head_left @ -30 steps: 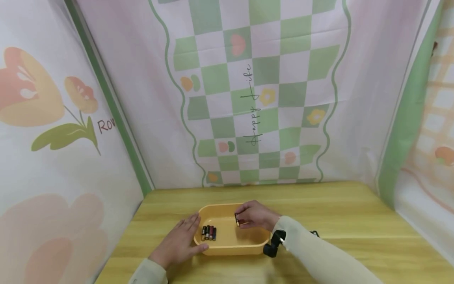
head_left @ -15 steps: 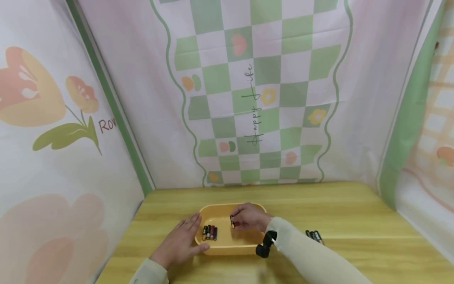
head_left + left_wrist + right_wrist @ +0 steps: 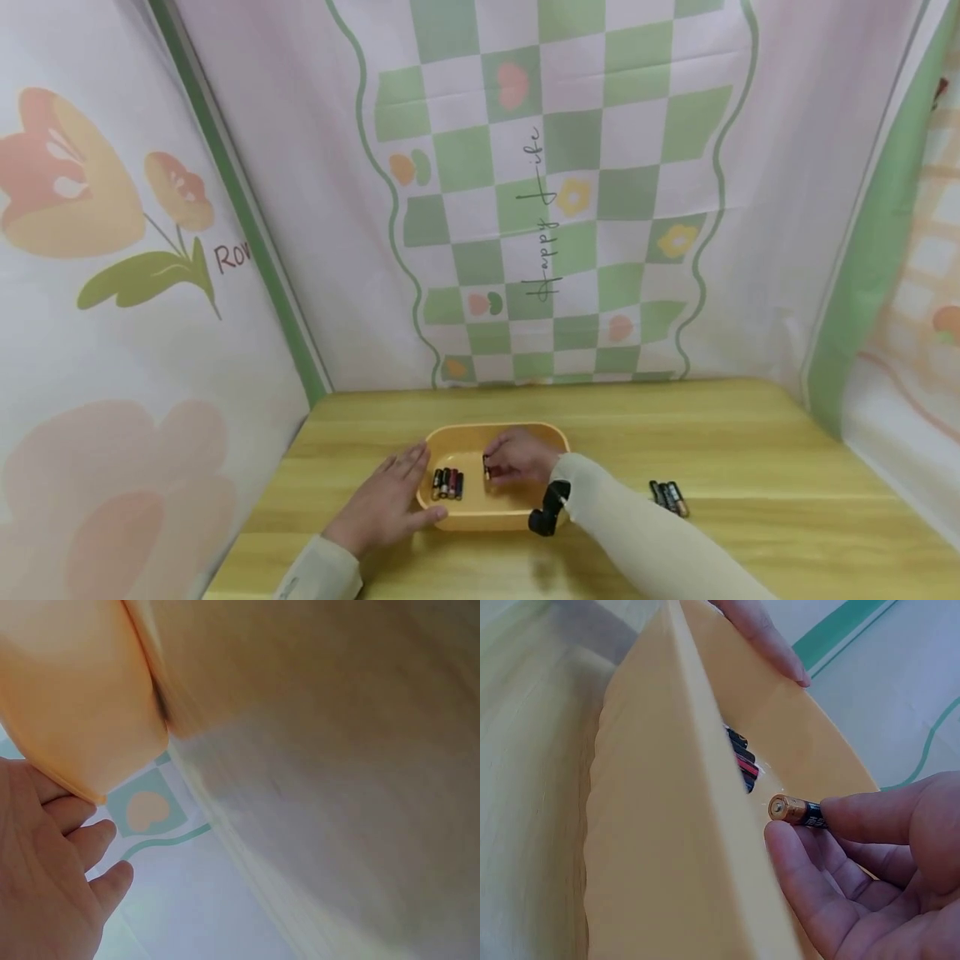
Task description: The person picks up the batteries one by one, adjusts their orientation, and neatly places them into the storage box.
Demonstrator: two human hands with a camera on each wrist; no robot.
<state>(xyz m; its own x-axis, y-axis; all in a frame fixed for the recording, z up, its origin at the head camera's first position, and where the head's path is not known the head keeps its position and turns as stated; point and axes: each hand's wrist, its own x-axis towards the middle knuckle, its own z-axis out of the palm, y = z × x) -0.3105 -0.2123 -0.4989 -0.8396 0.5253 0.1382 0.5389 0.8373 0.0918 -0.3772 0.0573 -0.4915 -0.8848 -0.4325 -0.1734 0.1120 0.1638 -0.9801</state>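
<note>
A yellow plastic tray (image 3: 491,522) sits on the table. My right hand (image 3: 521,454) is inside it, pinching a black and copper battery (image 3: 799,811) between thumb and fingers, copper end outward in the right wrist view. To the left in the tray, several batteries (image 3: 447,484), dark with one red, lie side by side in a row. My left hand (image 3: 382,508) rests against the tray's left end with fingers extended, its thumb by the front rim. In the left wrist view, the fingertips of that hand (image 3: 45,877) touch the tray's edge.
Several more batteries (image 3: 667,498) lie together on the wooden table (image 3: 742,454), right of the tray and beyond my right sleeve. A black wrist device (image 3: 551,508) hangs over the tray's front right corner. A patterned curtain (image 3: 525,250) rises behind the table.
My right hand has moved left within the tray, still holding the battery. The batteries on the table at right, mostly hidden by the sleeve before, now show. My left hand stays at the tray.
</note>
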